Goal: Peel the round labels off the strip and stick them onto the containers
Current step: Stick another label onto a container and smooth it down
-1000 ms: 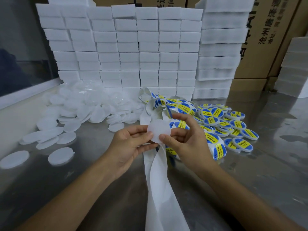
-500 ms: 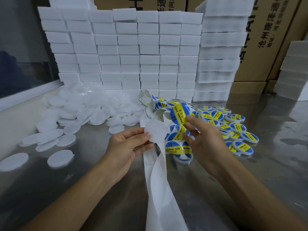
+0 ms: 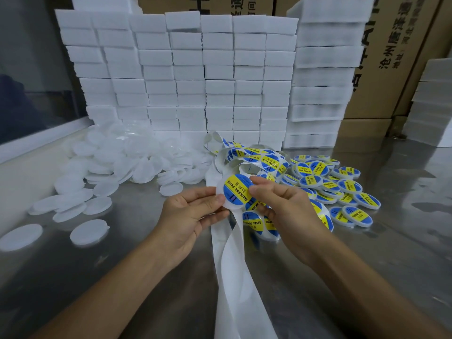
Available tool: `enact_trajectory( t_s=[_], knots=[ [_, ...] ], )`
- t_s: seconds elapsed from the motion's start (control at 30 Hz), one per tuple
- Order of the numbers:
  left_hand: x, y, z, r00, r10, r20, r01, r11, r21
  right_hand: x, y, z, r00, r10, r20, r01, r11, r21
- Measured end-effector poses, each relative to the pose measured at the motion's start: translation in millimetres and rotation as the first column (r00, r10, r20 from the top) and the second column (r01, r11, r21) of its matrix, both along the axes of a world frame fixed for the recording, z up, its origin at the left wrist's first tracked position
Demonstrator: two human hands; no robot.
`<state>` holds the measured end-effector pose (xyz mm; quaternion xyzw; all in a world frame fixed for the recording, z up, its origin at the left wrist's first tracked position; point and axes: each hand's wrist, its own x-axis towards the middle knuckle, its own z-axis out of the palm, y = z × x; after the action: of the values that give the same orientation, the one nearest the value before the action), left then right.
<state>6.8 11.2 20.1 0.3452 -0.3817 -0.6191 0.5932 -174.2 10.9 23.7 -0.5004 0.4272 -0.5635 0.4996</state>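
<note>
Along the back of the steel table (image 3: 367,277) stand stacks of white foam blocks (image 3: 195,77) with cardboard boxes (image 3: 391,57) behind them, a heap of plain white containers (image 3: 122,162) spreads at the left, and a pile of labelled containers (image 3: 342,189) lies at the right. From the tangle of label strip (image 3: 254,157) between the two piles, bare backing tape (image 3: 232,265) runs down toward the person. Above that tape the left hand (image 3: 190,216) grips one white container (image 3: 226,201) by its edge, thumb and fingers curled round it — and the right hand (image 3: 286,211) pinches the blue-and-yellow label (image 3: 237,189), holding it against the container's face.
</note>
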Motion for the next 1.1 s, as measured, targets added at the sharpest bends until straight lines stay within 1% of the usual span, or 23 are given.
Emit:
enact_trajectory(
  t_s=[0.47, 0.6, 0.8, 0.87, 0.93, 1.03, 1.1],
  knots=[
    [-0.5, 1.5, -0.3, 0.999, -0.011, 0.042, 0.012, 1.0, -0.018, 1.2, -0.6, -3.4, 1.0, 0.009, -0.017, -0.009, 1.0, -0.028],
    [-0.7, 2.1, 0.1, 0.999, -0.005, 0.052, 0.006, 1.0, -0.03, 1.6, 0.6, -1.5, 0.998, -0.009, -0.056, 0.008, 1.0, -0.029],
    [-1.4, 4.1, 1.6, 0.994, 0.024, 0.108, -0.017, 0.998, -0.064, 2.4, 3.8, 1.1, 0.99, -0.052, -0.129, 0.04, 0.995, -0.092],
    [-1.3, 5.2, 1.7, 0.991, 0.043, 0.131, -0.032, 0.996, -0.087, 3.3, 4.4, 0.2, 0.985, -0.089, -0.147, 0.071, 0.99, -0.122],
    [-2.0, 6.7, 1.7, 0.987, 0.063, 0.146, -0.045, 0.991, -0.124, 4.8, 5.4, -1.1, 0.967, -0.158, -0.198, 0.123, 0.977, -0.175],
    [-4.3, 9.0, 1.9, 0.971, 0.1, 0.219, -0.055, 0.977, -0.204, 6.6, 6.1, -3.3, 0.913, -0.275, -0.301, 0.194, 0.942, -0.274],
    [-4.9, 9.7, 1.9, 0.954, 0.13, 0.269, -0.063, 0.968, -0.244, 5.7, 6.4, -3.0, 0.885, -0.31, -0.347, 0.201, 0.927, -0.316]
  ],
)
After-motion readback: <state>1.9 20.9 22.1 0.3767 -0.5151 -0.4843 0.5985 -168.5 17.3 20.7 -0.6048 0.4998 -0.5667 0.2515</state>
